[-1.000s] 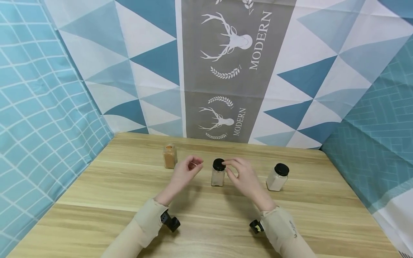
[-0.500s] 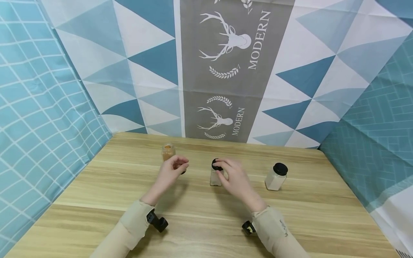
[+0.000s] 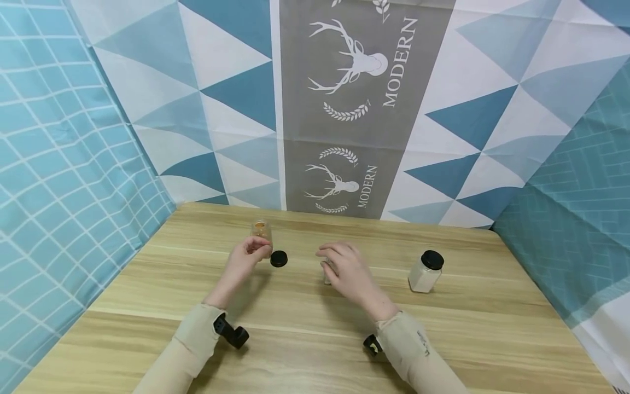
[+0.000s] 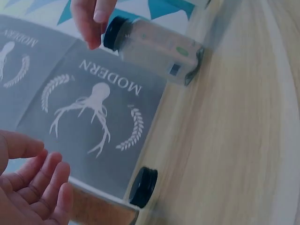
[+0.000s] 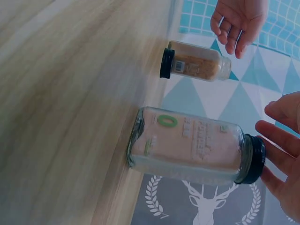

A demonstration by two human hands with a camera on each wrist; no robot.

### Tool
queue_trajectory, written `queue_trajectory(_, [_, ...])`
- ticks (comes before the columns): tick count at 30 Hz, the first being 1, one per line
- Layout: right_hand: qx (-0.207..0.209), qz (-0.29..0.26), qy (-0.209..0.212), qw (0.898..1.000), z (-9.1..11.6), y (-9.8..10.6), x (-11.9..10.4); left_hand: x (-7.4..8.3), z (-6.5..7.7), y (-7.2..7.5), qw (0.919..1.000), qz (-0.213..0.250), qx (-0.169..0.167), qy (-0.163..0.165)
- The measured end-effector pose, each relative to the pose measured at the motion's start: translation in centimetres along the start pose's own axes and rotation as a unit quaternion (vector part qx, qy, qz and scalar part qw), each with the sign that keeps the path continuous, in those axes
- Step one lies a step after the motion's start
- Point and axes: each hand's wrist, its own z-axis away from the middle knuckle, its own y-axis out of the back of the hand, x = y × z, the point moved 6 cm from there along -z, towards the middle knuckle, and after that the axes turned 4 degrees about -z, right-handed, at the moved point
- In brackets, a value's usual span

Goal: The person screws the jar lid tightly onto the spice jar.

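In the head view my left hand [image 3: 242, 261] is beside an open glass jar of orange powder [image 3: 261, 230], partly covering it. Its fingers are loosely bent and hold nothing. The jar's black lid [image 3: 279, 259] lies on the table right of that hand. My right hand [image 3: 346, 273] is over a second glass jar, hiding most of it. In the right wrist view this upright jar of pale powder [image 5: 187, 140] wears a black lid [image 5: 253, 160]. Right fingers [image 5: 281, 140] are at the lid's side, while the thumb stands apart from it.
A third jar of white powder [image 3: 424, 272], black-lidded, stands to the right on the wooden table [image 3: 305, 350]. Patterned cloth [image 3: 334, 109] hangs behind the table, and blue checked cloth [image 3: 64, 164] hangs on the left.
My left hand has moved left and let go of the black lid, which now lies on the table. My right hand has shifted left over the middle jar, covering its lid.
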Motion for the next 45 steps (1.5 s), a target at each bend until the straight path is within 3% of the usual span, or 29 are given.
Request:
queue_trajectory(10, [-0.035,0.021,0.023,0.999,-1.1,-1.3,-1.4,-1.8,-1.0,1.5,0.9983,-0.002,0.049,0.031])
queue_trajectory(18, [-0.054,0.013,0.059,0.997,-1.6,-3.2,-2.8,-3.0,-1.5,2.0,0.9970,0.001,0.058,0.051])
queue_trajectory(26, [-0.100,-0.010,0.045,0.994,-2.7,-4.5,-3.7,-3.5,-1.7,2.3,0.9935,0.036,0.086,0.065])
queue_trajectory(33, [-0.136,-0.037,-0.007,0.990,-3.5,-5.6,-3.5,-3.7,-1.9,2.2,0.9935,0.060,0.072,0.065])
queue_trajectory(38, [-0.182,-0.072,-0.065,0.979,-3.7,-6.9,-3.1,-3.8,-2.2,2.2,0.9950,0.054,0.056,0.063])
queue_trajectory(45, [-0.208,-0.092,-0.130,0.965,-4.5,-8.8,-2.6,-4.1,-2.9,2.0,0.9961,0.066,0.014,0.057])
